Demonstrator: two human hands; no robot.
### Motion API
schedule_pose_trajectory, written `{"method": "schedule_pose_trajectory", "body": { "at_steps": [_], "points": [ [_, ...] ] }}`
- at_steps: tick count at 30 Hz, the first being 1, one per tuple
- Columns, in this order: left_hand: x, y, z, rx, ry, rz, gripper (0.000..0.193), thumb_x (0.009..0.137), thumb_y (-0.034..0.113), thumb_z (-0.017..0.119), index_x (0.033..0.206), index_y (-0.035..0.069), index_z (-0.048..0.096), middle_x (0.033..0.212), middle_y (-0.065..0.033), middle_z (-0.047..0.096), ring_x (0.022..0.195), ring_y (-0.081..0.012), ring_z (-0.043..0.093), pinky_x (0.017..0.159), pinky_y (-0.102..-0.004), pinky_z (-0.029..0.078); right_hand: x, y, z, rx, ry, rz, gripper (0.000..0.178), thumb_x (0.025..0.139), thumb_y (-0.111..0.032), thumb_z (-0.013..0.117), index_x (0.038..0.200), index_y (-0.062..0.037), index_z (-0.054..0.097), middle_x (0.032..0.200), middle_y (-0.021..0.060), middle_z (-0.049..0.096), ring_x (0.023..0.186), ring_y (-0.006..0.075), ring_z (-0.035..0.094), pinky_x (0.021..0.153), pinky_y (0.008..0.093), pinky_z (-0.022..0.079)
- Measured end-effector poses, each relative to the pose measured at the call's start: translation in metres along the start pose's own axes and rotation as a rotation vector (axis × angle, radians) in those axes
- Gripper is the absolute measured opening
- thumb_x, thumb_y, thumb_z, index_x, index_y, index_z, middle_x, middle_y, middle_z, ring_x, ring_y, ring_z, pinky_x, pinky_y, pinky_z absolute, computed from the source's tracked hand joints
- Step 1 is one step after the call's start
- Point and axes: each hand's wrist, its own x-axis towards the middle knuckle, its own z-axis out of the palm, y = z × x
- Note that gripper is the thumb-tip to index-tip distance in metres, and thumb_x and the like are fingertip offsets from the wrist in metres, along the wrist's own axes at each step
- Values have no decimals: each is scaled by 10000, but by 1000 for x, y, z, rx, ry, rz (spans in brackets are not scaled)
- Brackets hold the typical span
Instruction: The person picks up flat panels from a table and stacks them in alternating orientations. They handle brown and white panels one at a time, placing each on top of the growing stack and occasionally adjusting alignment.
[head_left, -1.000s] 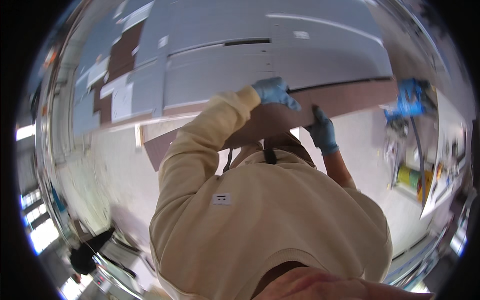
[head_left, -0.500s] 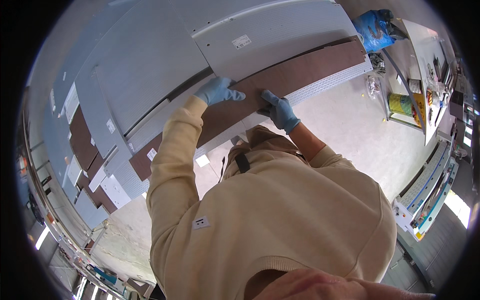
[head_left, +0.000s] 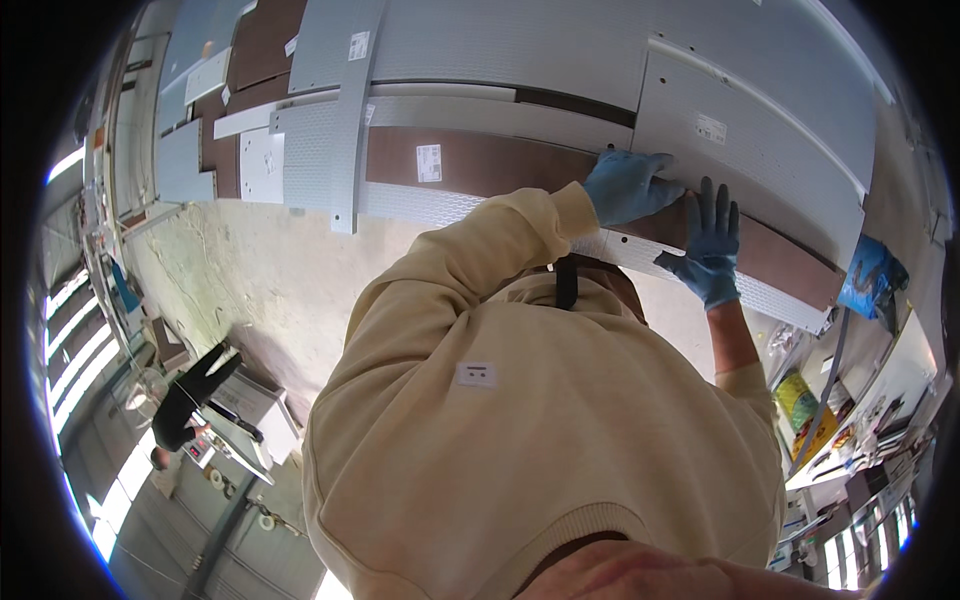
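Observation:
A long brown board [head_left: 490,165] with a white label lies along the near edge of stacked grey panels. My left hand [head_left: 630,187], in a blue glove, rests on the board's far side around its middle, thumb and forefinger apart. Just right of it, my right hand [head_left: 708,245], also gloved in blue, lies flat over the board with its fingers spread. Below the board a light perforated panel [head_left: 430,203] shows along the near edge. A large grey panel [head_left: 755,150] with a white label lies beyond both hands.
A narrow grey strip [head_left: 352,150] crosses the stack left of the board. More brown and grey pieces [head_left: 262,165] lie farther left. A blue bag [head_left: 875,280] and a cluttered white table [head_left: 890,380] stand at right. A person in dark clothes [head_left: 190,400] is at lower left.
The view has turned left. The brown board, earlier askew with its left end jutting out, now lies in line with the panel edge. My right hand has flattened and spread its fingers.

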Motion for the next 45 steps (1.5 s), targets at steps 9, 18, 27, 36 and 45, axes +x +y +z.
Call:
{"method": "schedule_pose_trajectory", "body": {
  "at_steps": [9,18,27,36,45],
  "points": [
    [-23,40,-51,293,193,242,795,858,397,811,1552,123,536,1563,-307,504,1334,-481,616,1052,-547,529,11,35,22,8,-76,-265,1228,559,-392,989,1620,-160,415,1548,235,469,1339,471,513,1095,613,436],
    [-146,41,-214,191,1272,437,1005,727,238,912,1567,-48,440,1572,-376,444,1383,-532,518,1117,-573,454,35,-47,-77,-142,-12,-364,1207,583,-328,989,1651,-224,437,1619,249,410,1375,469,486,1132,600,397],
    [-430,-167,-254,102,1222,-134,1028,860,379,851,1590,-141,348,1605,-410,410,1479,-533,452,1198,-516,416,26,-230,-181,-523,227,-415,1058,667,-280,922,1623,-219,473,1654,230,414,1452,477,441,1182,633,381],
    [-558,-223,-359,-986,772,-342,1035,943,645,759,1601,-66,394,1462,-218,585,1398,-298,559,1144,-434,480,94,-521,-125,-326,132,-225,1082,644,-354,969,1601,-183,495,1617,237,442,1433,471,461,1194,596,385],
    [-612,-365,-583,-1237,1247,-69,348,1122,331,585,1218,1,639,1030,-160,735,839,-315,762,757,-449,688,281,-801,20,-9,70,-296,964,726,-501,919,1569,-220,545,1606,235,418,1422,480,440,1192,609,337]
  ]
}}
